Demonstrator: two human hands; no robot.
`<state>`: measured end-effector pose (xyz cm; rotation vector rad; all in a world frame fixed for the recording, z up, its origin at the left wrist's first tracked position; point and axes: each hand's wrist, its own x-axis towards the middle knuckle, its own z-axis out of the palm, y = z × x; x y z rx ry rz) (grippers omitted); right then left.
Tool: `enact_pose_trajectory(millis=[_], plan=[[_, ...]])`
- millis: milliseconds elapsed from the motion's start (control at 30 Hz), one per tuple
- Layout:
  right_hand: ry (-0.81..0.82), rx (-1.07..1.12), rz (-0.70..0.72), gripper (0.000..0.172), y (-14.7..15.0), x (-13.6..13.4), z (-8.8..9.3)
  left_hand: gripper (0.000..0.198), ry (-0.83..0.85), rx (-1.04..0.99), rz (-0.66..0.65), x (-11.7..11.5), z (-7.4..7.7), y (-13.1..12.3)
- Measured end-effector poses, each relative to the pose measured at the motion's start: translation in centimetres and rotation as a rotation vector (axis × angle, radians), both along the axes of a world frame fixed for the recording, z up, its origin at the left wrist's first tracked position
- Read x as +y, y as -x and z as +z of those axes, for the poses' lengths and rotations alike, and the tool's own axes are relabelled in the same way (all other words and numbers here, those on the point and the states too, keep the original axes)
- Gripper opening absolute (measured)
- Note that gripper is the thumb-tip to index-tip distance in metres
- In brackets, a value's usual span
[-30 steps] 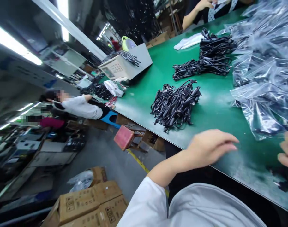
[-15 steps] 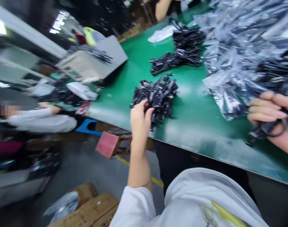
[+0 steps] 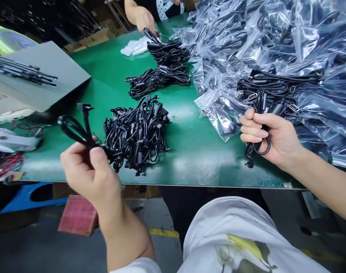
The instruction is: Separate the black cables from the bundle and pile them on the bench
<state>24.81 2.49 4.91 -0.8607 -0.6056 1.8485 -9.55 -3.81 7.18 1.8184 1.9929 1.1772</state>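
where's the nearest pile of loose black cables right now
In the head view, the cable pile lies on the green table left of centre, just right of the left hand.

Co-worker's hand (image 3: 144, 19) shows; body cut off above

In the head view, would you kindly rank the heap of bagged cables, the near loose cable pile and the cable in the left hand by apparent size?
1. Heap of bagged cables, largest by far.
2. Near loose cable pile.
3. Cable pinched in the left hand, smallest, though it is nearest the camera.
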Motion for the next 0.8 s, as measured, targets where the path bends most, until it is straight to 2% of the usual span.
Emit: enact_pose_trajectory(millis=[167, 233, 300, 367, 467, 600, 700, 800], plan=[[-0.01, -0.052, -0.014, 0.011, 0.1, 0.1, -0.3, 0.03, -0.072, -0.191, 0.025, -0.9, -0.2, -2.9], [-0.007, -0.052, -0.013, 0.01, 0.0, 0.1, -0.4, 0.028, -0.127, -0.286, 0.045, -1.4, -0.7, -3.3], [0.002, -0.015, -0.012, 0.009, 0.0, 0.1, -0.4, 0.026, -0.133, -0.432, 0.009, -1.5, -1.5, -3.8], [0.01, 0.02, -0.014, 0.009, 0.0, 0.1, -0.5, 0.026, -0.043, -0.636, -0.101, -1.1, -2.6, -4.7], [0.024, 0.049, -0.021, 0.01, -0.1, 0.3, -0.6, 0.028, 0.192, -0.938, -0.275, 0.1, -4.0, -7.0], [0.039, 0.06, -0.002, 0.009, -0.4, 0.2, -0.6, 0.031, 0.464, -1.189, -0.389, 1.4, -5.2, -10.2], [0.027, 0.025, 0.013, 0.01, -0.6, 0.1, -0.6, 0.04, 0.587, -1.228, -0.491, 1.9, -5.9, -11.4], [-0.019, -0.139, 0.013, 0.016, -0.7, 0.2, -1.0, 0.043, 0.605, -1.009, -0.594, 2.1, -6.2, -11.3]])
